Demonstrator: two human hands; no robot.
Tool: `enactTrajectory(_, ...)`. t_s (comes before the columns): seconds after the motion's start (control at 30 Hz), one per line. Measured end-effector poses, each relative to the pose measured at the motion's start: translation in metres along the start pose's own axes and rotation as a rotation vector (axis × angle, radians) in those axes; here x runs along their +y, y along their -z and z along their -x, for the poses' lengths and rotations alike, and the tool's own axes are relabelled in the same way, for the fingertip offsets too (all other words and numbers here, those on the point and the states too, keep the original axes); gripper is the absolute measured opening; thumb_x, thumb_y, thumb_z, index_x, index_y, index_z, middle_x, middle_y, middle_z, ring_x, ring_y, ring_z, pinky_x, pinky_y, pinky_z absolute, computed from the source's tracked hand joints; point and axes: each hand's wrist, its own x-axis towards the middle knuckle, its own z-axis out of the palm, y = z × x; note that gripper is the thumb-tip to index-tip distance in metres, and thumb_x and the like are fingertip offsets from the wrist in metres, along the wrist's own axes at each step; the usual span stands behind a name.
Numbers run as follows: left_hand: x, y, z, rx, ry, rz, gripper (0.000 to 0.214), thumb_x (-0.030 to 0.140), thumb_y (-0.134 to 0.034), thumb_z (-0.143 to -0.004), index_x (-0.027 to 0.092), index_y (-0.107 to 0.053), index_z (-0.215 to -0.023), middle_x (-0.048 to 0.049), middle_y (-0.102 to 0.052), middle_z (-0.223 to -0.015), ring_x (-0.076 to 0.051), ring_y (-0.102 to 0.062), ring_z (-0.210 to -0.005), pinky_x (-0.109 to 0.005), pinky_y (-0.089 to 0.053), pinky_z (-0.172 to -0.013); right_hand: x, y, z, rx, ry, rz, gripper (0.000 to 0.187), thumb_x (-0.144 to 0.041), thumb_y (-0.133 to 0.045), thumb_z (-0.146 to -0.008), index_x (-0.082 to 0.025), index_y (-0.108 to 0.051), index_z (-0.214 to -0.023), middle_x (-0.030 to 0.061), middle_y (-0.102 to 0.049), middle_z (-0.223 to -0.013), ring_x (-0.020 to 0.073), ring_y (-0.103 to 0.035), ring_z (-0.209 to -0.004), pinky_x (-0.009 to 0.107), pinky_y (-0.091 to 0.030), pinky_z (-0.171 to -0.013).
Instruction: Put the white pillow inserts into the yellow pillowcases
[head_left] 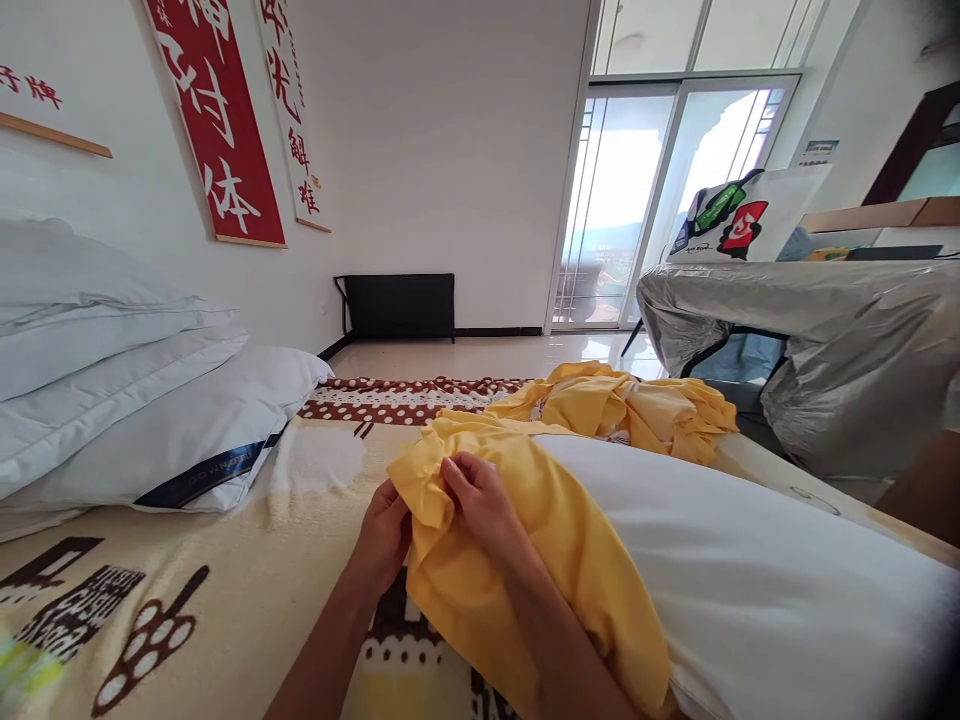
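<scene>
A yellow pillowcase is drawn partway over one end of a white pillow, which lies across the bed to the right. At the pillowcase's gathered far corner, my left hand is closed on the cloth from the left. My right hand pinches the same bunched fabric from above, thumb and fingers together. The right forearm lies over the yellow cloth. The pillow's covered end is hidden inside the case.
More yellow fabric lies heaped beyond the pillow. Several white pillows are stacked at left on the patterned cream blanket. At right, a table under a silver cover bears a printed bag. A black folded frame leans by the wall.
</scene>
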Motion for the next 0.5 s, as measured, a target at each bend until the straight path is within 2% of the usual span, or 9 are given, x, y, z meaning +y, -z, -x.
enactTrajectory(0.1,0.001,0.003,0.001,-0.076,-0.053,-0.099,0.024,0.024,-0.073,-0.060,0.013,-0.071,-0.081,-0.0062,-0.071,-0.081,-0.024,-0.062,-0.088,-0.030,-0.050,-0.075,-0.001,0.001,0.003,-0.066,-0.068,-0.042,0.031,-0.047,-0.060,-0.069,-0.017,-0.054,-0.068,-0.0019,-0.050,-0.061,0.0091,-0.041,-0.055,0.022,-0.029,-0.050)
enactTrajectory(0.23,0.003,0.006,0.001,-0.154,-0.067,-0.154,0.023,0.021,-0.072,-0.061,0.014,-0.072,-0.083,-0.0054,-0.070,-0.085,-0.023,-0.060,-0.090,-0.029,-0.049,-0.076,-0.008,0.002,0.008,-0.127,-0.278,-0.321,0.033,-0.043,-0.069,-0.061,-0.017,-0.052,-0.070,-0.0045,-0.046,-0.059,0.0059,-0.038,-0.050,0.019,-0.026,-0.048)
enactTrajectory(0.37,0.004,0.007,0.000,-0.120,0.010,-0.036,0.027,0.021,-0.075,-0.056,0.015,-0.072,-0.082,-0.0045,-0.070,-0.079,-0.023,-0.062,-0.085,-0.028,-0.049,-0.072,-0.013,0.000,0.008,-0.119,-0.350,-0.507,0.037,-0.041,-0.075,-0.053,-0.016,-0.051,-0.067,-0.0055,-0.043,-0.055,0.0036,-0.033,-0.046,0.018,-0.020,-0.044)
enactTrajectory(0.5,0.006,0.002,0.000,-0.047,0.027,0.033,0.028,0.018,-0.077,-0.049,0.014,-0.071,-0.076,-0.0039,-0.069,-0.075,-0.023,-0.063,-0.082,-0.028,-0.050,-0.069,-0.013,-0.001,0.006,-0.130,-0.346,-0.555,0.039,-0.040,-0.078,-0.051,-0.016,-0.051,-0.065,-0.0075,-0.037,-0.050,0.0023,-0.024,-0.043,0.018,-0.012,-0.041)
